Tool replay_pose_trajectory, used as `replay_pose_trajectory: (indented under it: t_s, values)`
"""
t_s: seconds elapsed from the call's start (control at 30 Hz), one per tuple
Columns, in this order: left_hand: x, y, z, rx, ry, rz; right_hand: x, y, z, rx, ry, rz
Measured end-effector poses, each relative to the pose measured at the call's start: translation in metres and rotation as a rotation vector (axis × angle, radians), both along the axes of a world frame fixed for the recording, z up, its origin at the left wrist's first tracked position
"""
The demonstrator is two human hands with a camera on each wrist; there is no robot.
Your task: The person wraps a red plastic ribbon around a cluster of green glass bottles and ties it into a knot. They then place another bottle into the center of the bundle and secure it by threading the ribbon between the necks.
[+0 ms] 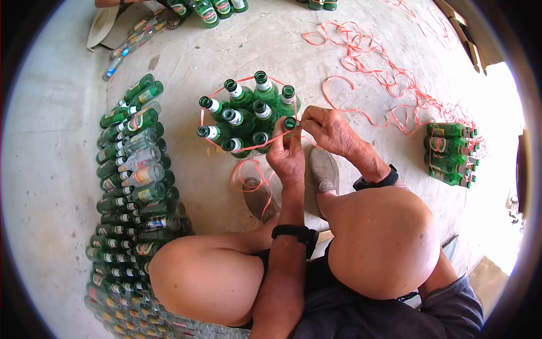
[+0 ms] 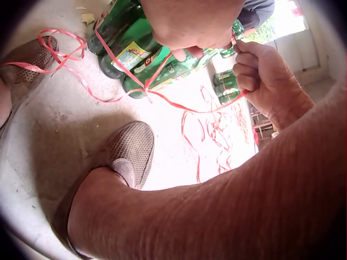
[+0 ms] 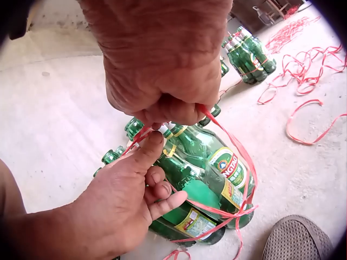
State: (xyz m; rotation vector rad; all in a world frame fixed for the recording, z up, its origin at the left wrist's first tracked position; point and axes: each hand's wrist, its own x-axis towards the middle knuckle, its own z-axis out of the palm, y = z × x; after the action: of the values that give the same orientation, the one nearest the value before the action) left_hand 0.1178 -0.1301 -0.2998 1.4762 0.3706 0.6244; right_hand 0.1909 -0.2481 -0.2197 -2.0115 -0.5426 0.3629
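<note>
A group of green glass bottles (image 1: 241, 100) stands upright on the floor, with pink plastic string (image 1: 202, 116) looped around it. My left hand (image 1: 288, 161) is at the near right bottle's neck, pinching the string between thumb and fingers. Close beside it, my right hand (image 1: 333, 133) grips another length of string, its fingers curled. From the right hand, string (image 3: 238, 143) runs down the bottles' side to a knot (image 3: 237, 215) low on the group. The left thumb presses just under the right hand's fingers in the right wrist view, where the right fingertips are partly hidden.
Rows of bottles lying down (image 1: 141, 175) are stacked at the left. A tied bundle of bottles (image 1: 450, 153) lies at the right, near a long tangle of pink string (image 1: 395, 79). More bottles (image 1: 206, 12) and another person's arm (image 1: 110, 3) show at the far side. My shoes (image 1: 324, 169) are near the group.
</note>
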Motion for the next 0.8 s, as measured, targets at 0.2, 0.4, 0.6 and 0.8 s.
replay_pose_trajectory:
  t_s: [0.2,0.4,0.6,0.8]
  values:
    - [-0.001,0.0,-0.007,-0.038,0.008,0.007,-0.004,0.0,0.0,0.013,-0.076,0.062]
    - [-0.003,0.0,-0.016,-0.098,0.021,0.011,-0.008,0.002,0.001,0.006,-0.136,0.095]
    - [-0.004,-0.003,-0.013,-0.159,0.003,0.013,-0.012,-0.002,0.003,-0.059,-0.232,0.173]
    - [-0.002,-0.003,-0.015,-0.087,-0.068,0.036,-0.019,-0.002,0.014,-0.169,-0.357,0.283]
